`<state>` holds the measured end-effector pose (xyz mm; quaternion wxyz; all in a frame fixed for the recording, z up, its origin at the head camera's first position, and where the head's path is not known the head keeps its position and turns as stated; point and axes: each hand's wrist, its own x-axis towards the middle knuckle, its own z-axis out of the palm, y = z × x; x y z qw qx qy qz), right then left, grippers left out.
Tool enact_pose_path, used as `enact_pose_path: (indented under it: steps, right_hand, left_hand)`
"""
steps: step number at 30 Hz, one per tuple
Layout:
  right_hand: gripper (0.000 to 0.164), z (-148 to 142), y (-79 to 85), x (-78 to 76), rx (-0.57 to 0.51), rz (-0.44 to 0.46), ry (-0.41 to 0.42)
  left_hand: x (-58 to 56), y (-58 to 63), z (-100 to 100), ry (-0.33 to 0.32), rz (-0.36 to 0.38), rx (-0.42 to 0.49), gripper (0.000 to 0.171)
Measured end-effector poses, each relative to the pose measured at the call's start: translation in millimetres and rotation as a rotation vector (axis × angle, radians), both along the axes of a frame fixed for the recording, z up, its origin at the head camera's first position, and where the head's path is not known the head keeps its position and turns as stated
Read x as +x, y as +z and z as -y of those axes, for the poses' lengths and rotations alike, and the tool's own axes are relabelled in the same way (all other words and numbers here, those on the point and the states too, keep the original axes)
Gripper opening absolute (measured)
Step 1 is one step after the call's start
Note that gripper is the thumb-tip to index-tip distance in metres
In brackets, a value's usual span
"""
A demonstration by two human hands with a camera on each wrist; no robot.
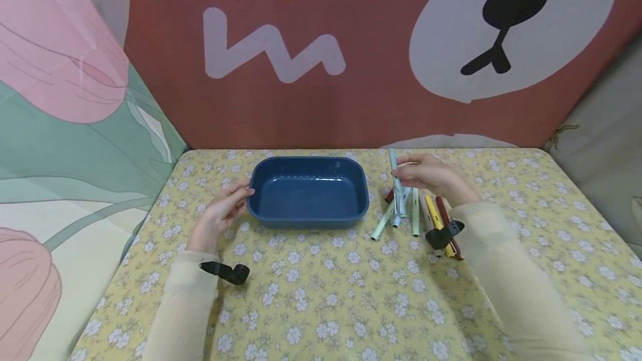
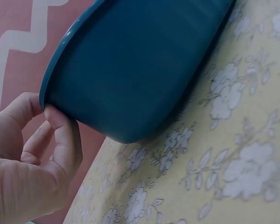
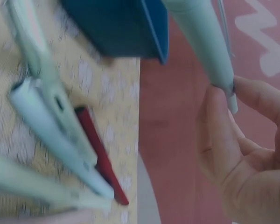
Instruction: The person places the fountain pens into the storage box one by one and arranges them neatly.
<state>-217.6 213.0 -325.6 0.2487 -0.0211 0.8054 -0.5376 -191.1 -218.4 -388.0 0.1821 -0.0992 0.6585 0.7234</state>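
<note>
My left hand (image 1: 220, 213) pinches the left end rim of a dark blue rectangular basin (image 1: 308, 223); in the left wrist view the thumb and fingers (image 2: 63, 133) are at the rim. My right hand (image 1: 428, 176) pinches a pale green pen (image 3: 200, 42) near one end, between thumb and fingertips. Its clip shows in the right wrist view. Below that hand lies a loose bunch of pens: a green pen (image 1: 415, 213), a yellow pen (image 1: 434, 211), a dark red pen (image 1: 441, 210) and several pale ones. My right sleeve and wrist camera partly cover the bunch.
A yellow flowered cloth (image 1: 321, 305) covers the table. Behind its far edge stands a red-brown fabric wall (image 1: 371, 99) with a printed animal face. Patterned fabric (image 1: 80, 171) hangs along the left side, and a greyish panel (image 1: 607, 121) stands on the right.
</note>
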Motion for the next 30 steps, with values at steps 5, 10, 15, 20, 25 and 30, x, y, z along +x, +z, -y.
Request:
enact_pose_path:
  steps: [5, 10, 15, 20, 25, 30]
  right_hand:
    - [0.062, 22.4, -0.6, -3.1, -0.029, -0.001, -0.015]
    - [0.055, 43.8, -3.4, -8.0, -0.073, 0.004, -0.038]
    - [0.055, 61.5, -7.0, -12.3, -0.096, 0.020, -0.080]
    - [0.055, 77.4, -10.0, -12.8, -0.130, 0.039, -0.107]
    - [0.053, 92.9, -13.7, -11.4, -0.157, 0.056, -0.130]
    - [0.050, 107.2, -17.1, -9.3, -0.176, 0.065, -0.151]
  left_hand:
    - [3.1, -1.6, -3.4, -0.021, -0.025, 0.019, 0.062]
    - [6.2, 0.0, -6.2, -0.025, -0.032, 0.032, 0.061]
    - [10.4, -0.3, -6.5, -0.044, -0.017, 0.051, 0.063]
    - [12.5, -3.8, -4.0, -0.092, -0.031, 0.051, 0.065]
    - [13.5, -2.3, -2.9, -0.106, 0.022, 0.040, 0.068]
    - [12.3, 0.5, -1.3, -0.123, 0.064, 0.018, 0.070]
